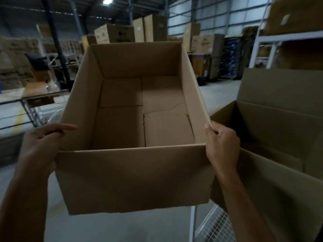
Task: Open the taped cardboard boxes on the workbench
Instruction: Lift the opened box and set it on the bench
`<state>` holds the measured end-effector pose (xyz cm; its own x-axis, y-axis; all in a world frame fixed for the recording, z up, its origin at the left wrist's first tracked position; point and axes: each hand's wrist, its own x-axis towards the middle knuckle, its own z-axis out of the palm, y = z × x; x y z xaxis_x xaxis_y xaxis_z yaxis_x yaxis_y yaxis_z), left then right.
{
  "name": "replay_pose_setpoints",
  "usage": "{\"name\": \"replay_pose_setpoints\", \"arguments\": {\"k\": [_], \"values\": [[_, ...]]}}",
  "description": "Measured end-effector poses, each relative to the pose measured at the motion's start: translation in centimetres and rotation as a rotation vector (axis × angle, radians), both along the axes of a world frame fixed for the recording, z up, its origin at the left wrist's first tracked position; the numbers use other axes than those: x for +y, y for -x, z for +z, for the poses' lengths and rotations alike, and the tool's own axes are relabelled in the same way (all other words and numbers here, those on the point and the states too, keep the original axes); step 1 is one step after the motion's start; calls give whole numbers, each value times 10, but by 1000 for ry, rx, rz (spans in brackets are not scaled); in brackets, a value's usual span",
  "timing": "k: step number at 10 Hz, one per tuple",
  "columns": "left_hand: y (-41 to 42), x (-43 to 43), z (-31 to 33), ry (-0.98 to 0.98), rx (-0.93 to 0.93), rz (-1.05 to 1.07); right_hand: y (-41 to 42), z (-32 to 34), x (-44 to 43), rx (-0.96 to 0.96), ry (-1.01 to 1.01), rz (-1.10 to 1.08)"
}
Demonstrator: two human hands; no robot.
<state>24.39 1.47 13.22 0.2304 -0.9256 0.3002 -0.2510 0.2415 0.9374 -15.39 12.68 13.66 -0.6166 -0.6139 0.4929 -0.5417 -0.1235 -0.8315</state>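
Now: an opened cardboard box held at both near corners

Centrally, a large brown cardboard box (132, 179) is held up in front of the person, its top open and its inside turned toward the camera. Four folded bottom flaps are seen lying flat inside it. Grey concrete floor (122, 227) is seen beneath it; whether any surface bears it cannot be told.

The left hand (42, 145) is laid against the outside of the box's left wall by the near corner. Its fingers (70, 127) are stretched out straight and close together along the cardboard.

The right hand (222, 145) is closed on the top edge of the right wall at the near corner: the edge is pinched between the thumb on the rim and the curled fingers outside.

Just to the right, a second open brown cardboard box (279, 123) is seen with one flap raised, its near corner hidden behind the right hand. A white wire-mesh frame (215, 227) is seen below it. Stacked brown cartons (113, 34) and white metal shelving (262, 42) are seen far behind, blurred.
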Motion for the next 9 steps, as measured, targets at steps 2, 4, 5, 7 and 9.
{"name": "replay_pose_setpoints", "arguments": {"k": [2, 4, 5, 7, 9], "values": [[118, -37, 76, 195, 64, -126, 48, 38, -3, 50, 18, -234], [216, -99, 107, 259, 8, -392, 97, 65, 10, 158, -39, -555], [272, -134, 116, 264, -49, -510, 119, 83, 16, 204, -114, -734], [378, -174, 113, 202, -149, -664, 162, 113, 16, 182, -256, -987], [422, -190, 73, 131, -259, -647, 209, 38, -2, 92, -600, -1033]]}}
